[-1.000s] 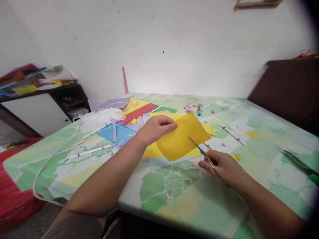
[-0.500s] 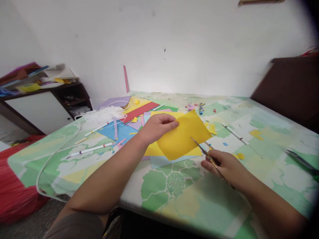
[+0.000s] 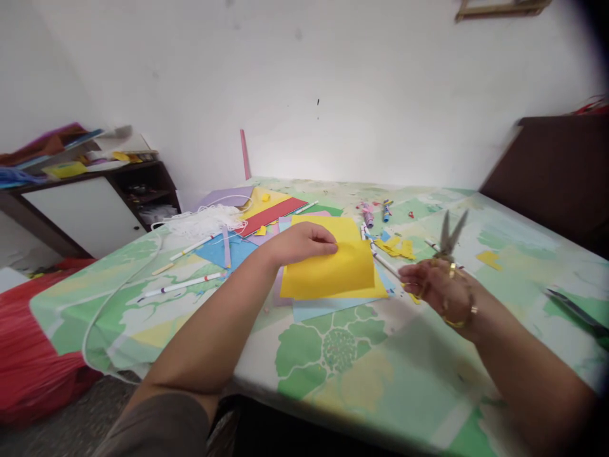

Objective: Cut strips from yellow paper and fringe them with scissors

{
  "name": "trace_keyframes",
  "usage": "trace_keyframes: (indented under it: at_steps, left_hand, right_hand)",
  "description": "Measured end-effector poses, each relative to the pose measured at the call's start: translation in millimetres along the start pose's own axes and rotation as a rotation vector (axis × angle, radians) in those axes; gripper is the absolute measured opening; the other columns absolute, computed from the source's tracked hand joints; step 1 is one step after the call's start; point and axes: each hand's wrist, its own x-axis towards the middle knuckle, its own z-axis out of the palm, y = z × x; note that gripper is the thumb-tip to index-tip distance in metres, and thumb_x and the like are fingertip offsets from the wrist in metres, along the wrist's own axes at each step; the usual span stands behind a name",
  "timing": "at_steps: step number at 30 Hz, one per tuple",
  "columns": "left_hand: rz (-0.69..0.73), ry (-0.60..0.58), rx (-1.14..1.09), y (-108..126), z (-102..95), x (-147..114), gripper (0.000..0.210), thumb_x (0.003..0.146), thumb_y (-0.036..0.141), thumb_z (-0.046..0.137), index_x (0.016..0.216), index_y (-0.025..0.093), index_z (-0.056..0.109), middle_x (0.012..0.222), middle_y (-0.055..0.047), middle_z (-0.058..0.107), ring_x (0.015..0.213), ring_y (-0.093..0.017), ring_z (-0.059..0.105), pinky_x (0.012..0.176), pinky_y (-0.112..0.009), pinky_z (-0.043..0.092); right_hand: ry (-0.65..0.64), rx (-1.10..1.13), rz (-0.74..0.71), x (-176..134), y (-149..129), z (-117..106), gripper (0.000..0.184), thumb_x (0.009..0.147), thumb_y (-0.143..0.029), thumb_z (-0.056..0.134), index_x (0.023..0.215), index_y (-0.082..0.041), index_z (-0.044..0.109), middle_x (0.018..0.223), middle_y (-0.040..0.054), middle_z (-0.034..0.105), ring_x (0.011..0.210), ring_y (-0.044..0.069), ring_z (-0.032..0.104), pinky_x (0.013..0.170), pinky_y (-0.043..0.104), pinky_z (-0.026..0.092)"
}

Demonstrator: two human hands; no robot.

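Between thumb and fingers, my left hand (image 3: 307,244) pinches the top edge of a yellow sheet of paper (image 3: 340,270). The sheet hangs over a stack of coloured paper, with another yellow sheet (image 3: 349,228) and a light blue sheet (image 3: 323,310) showing beneath. To the right, my right hand (image 3: 440,292) is closed round a pair of gold-handled scissors (image 3: 450,238). Their blades are spread and point up, away from the paper. The right hand and scissors are slightly blurred. Yellow scraps (image 3: 397,247) lie between the hands.
White markers (image 3: 183,285) lie left and right of the paper. A tangle of white string (image 3: 204,221), a red strip (image 3: 273,216) and blue paper (image 3: 242,251) are at the left. Another dark-bladed tool (image 3: 575,311) lies at the right edge. A white wall (image 3: 380,95) stands behind.
The right hand has swung up and right, away from the paper; the scissors turned from pointing at the sheet to pointing up, blades spread. The left hand has lowered and levelled the yellow sheet.
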Motion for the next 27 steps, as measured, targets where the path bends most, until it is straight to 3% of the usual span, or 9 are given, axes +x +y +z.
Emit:
trace_keyframes:
  at_steps: [6, 8, 11, 12, 15, 17, 20, 23, 27]
  left_hand:
    - [0.224, -0.164, 0.141, 18, 28.5, 5, 0.018, 0.071, 0.034, 0.053, 0.072, 0.024, 0.068, 0.074, 0.001, 0.067, 0.069, -0.014, 0.058, 0.062, -0.024, 0.041]
    - [0.292, 0.083, 0.238, 23, 31.2, 0, 0.021, 0.074, 0.036, 0.051, 0.077, 0.022, 0.066, 0.085, -0.002, 0.067, 0.081, -0.018, 0.057, 0.074, -0.028, 0.040]
    - [0.232, 0.675, 0.349, 27, 41.8, -15, 0.030, 0.082, 0.036, 0.039, 0.080, 0.017, 0.063, 0.087, -0.010, 0.063, 0.090, -0.022, 0.053, 0.085, -0.036, 0.035]
    - [0.201, 0.740, 0.363, 28, 50.1, -21, 0.033, 0.083, 0.036, 0.036, 0.078, 0.017, 0.062, 0.084, -0.011, 0.061, 0.088, -0.022, 0.052, 0.084, -0.037, 0.035]
    - [0.240, 0.355, 0.260, 33, 87.6, -31, 0.032, 0.082, 0.039, 0.039, 0.069, 0.018, 0.060, 0.075, -0.010, 0.060, 0.076, -0.022, 0.053, 0.075, -0.037, 0.038]
    - [0.156, 0.128, 0.022, 37, 112.3, -28, 0.027, 0.075, 0.043, 0.050, 0.080, 0.019, 0.062, 0.085, -0.010, 0.063, 0.075, -0.021, 0.055, 0.072, -0.035, 0.041]
    - [-0.073, 0.072, -0.467, 44, 131.2, -14, 0.028, 0.070, 0.040, 0.057, 0.086, 0.017, 0.060, 0.090, -0.009, 0.063, 0.078, -0.019, 0.057, 0.073, -0.034, 0.043]
    - [-0.116, 0.054, -0.949, 47, 130.8, -5, 0.020, 0.071, 0.030, 0.059, 0.084, 0.015, 0.060, 0.090, -0.008, 0.064, 0.079, -0.015, 0.058, 0.076, -0.032, 0.046]
    - [-0.157, 0.153, -1.050, 39, 122.5, -3, 0.014, 0.071, 0.025, 0.059, 0.080, 0.014, 0.059, 0.083, -0.005, 0.062, 0.071, -0.012, 0.059, 0.072, -0.030, 0.048]
  right_hand:
    - [-0.039, 0.229, 0.114, -9, 1, 44, 0.031, 0.059, -0.030, 0.071, 0.067, -0.021, 0.043, 0.057, -0.0067, 0.043, 0.051, 0.009, 0.046, 0.048, 0.023, 0.038]
    - [0.033, 0.289, 0.097, -13, -2, 44, 0.031, 0.060, -0.028, 0.069, 0.067, -0.022, 0.040, 0.057, -0.0072, 0.041, 0.049, 0.009, 0.044, 0.046, 0.023, 0.037]
    - [0.146, 0.351, 0.027, -14, -10, 36, 0.026, 0.067, -0.032, 0.062, 0.069, -0.024, 0.037, 0.059, -0.0057, 0.042, 0.051, 0.011, 0.046, 0.047, 0.025, 0.037]
    - [0.164, 0.369, 0.005, -13, -12, 33, 0.023, 0.069, -0.032, 0.059, 0.068, -0.025, 0.038, 0.061, -0.0045, 0.044, 0.054, 0.012, 0.048, 0.047, 0.026, 0.038]
    - [0.155, 0.400, -0.050, -11, -17, 23, 0.014, 0.071, -0.032, 0.055, 0.067, -0.026, 0.043, 0.067, 0.0003, 0.051, 0.067, 0.018, 0.055, 0.053, 0.030, 0.042]
    - [0.152, 0.408, -0.072, -11, -18, 20, 0.012, 0.071, -0.033, 0.055, 0.066, -0.026, 0.046, 0.070, 0.0021, 0.054, 0.073, 0.020, 0.056, 0.056, 0.032, 0.044]
    - [0.184, 0.398, -0.064, -13, -17, 22, 0.014, 0.067, -0.036, 0.056, 0.066, -0.026, 0.046, 0.071, 0.0016, 0.054, 0.073, 0.020, 0.056, 0.057, 0.032, 0.046]
    - [0.199, 0.352, -0.035, -15, -14, 26, 0.020, 0.065, -0.040, 0.057, 0.065, -0.025, 0.045, 0.065, -0.0006, 0.051, 0.060, 0.015, 0.053, 0.054, 0.030, 0.045]
    - [0.173, 0.234, -0.016, -14, -5, 20, 0.028, 0.072, -0.048, 0.048, 0.061, -0.023, 0.042, 0.054, -0.0017, 0.046, 0.047, 0.013, 0.047, 0.045, 0.029, 0.040]
